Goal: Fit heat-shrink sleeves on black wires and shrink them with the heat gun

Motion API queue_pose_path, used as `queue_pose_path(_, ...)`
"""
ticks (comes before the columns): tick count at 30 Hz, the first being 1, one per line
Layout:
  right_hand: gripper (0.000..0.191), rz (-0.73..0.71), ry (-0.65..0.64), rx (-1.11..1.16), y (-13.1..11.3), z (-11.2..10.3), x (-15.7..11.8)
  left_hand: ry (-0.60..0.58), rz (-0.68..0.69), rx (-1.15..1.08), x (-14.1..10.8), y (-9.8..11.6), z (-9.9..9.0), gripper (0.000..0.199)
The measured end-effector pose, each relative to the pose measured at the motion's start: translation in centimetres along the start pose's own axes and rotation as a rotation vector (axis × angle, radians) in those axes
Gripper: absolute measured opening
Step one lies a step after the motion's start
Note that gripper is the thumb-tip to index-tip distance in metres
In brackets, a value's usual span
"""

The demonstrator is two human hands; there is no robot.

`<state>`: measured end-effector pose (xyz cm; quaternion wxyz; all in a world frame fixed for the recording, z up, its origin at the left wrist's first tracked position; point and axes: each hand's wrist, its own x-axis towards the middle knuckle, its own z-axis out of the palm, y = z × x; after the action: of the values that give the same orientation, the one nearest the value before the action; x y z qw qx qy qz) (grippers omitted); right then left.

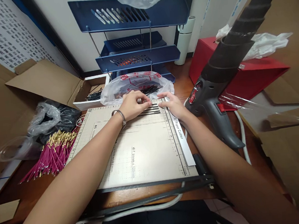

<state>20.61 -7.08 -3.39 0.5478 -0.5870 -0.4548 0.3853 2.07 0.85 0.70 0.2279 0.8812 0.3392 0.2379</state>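
A cream paper cutter board [147, 144] with printed grid lines lies in front of me. Several thin black strips [152, 112] rest side by side near its far right corner. My left hand [135, 104], a bracelet at its wrist, is over their left ends with fingers curled together; whatever is between the fingertips is too small to make out. My right hand [172, 105] is at the board's right edge by the strips' right ends, its thumb and fingers apart. The white "Paper Cutter" guard [181, 137] runs down the right side.
A plastic bag [136, 81] of black pieces sits behind the board, below blue trays [139, 58]. Maroon gold-tipped sticks [55, 152] lie left. A dark heat gun [213, 91] and a red box [259, 76] stand right.
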Motion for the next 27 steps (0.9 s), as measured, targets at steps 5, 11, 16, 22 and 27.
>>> queue_pose_path(5,0.041,-0.009,0.011,-0.021,-0.02,0.05,0.02,0.011,-0.037,0.030,0.24,-0.16,0.13,0.019)
queue_pose_path(11,0.039,-0.016,0.009,-0.021,0.07,0.09,0.14,-0.014,-0.046,0.016,0.46,-0.25,0.18,0.018)
queue_pose_path(16,0.040,-0.019,0.010,-0.021,0.18,0.11,0.24,-0.022,-0.041,0.001,0.58,-0.26,0.19,0.019)
queue_pose_path(22,0.042,-0.019,0.008,0.000,0.33,0.14,0.36,-0.025,-0.042,0.009,0.57,-0.16,0.15,0.018)
queue_pose_path(27,0.040,-0.031,0.012,-0.003,0.44,0.09,0.42,-0.041,-0.020,-0.019,0.59,-0.20,0.08,0.020)
